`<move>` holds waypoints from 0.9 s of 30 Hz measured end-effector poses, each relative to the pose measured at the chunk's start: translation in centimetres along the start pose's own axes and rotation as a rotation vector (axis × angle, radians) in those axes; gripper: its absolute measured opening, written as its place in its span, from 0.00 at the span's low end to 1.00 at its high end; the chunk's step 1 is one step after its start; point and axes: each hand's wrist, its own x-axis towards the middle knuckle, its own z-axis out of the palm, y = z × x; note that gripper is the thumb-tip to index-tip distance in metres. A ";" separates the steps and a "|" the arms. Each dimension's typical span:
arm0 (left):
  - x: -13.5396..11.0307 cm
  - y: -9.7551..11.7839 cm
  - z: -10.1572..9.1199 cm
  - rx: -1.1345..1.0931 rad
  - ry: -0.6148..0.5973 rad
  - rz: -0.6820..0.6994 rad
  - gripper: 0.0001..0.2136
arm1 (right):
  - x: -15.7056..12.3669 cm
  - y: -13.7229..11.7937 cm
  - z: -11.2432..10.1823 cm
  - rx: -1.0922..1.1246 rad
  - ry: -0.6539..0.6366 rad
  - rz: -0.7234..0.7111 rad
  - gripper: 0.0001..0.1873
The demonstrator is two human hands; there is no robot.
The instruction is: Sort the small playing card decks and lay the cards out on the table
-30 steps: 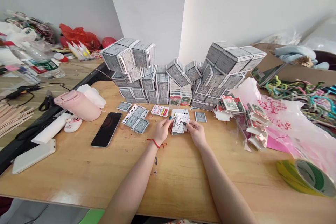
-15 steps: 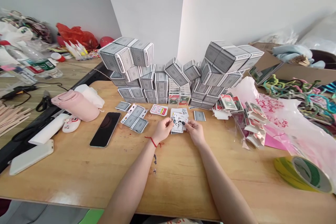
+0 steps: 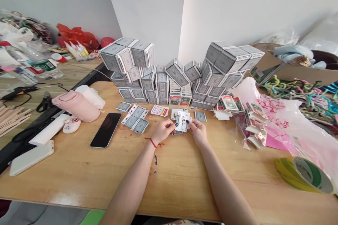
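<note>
My left hand (image 3: pixel 163 130) and my right hand (image 3: pixel 198 132) meet over the middle of the wooden table (image 3: pixel 169 179). Both pinch a small stack of playing cards (image 3: pixel 182 122), face up, with a court card on top. More loose cards (image 3: pixel 136 118) lie face down and face up just left of my hands. A single face-down card (image 3: pixel 200 116) rests to the right. A red string is tied round my left wrist.
A wall of grey card boxes (image 3: pixel 179 74) stands behind. A black phone (image 3: pixel 106 129), a pink bottle (image 3: pixel 76 105) and a white power bank (image 3: pixel 31 157) lie at left. Opened card packets (image 3: pixel 248 116), a pink plastic bag (image 3: pixel 293 119) and a yellow-green tape roll (image 3: pixel 306 175) sit at right.
Both hands have lifted the card stack slightly and drawn it toward me. The top card has shifted to the right between my fingers.
</note>
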 end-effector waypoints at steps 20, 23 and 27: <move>-0.1 0.1 -0.2 0.055 -0.035 0.068 0.11 | -0.1 -0.3 0.0 0.010 -0.006 0.022 0.14; 0.1 0.0 -0.1 -0.022 0.006 0.047 0.13 | 0.0 -0.2 -0.2 0.014 -0.027 0.033 0.14; 0.5 -0.3 0.0 -0.092 0.108 -0.054 0.15 | 0.0 0.0 -0.1 -0.018 -0.127 0.088 0.16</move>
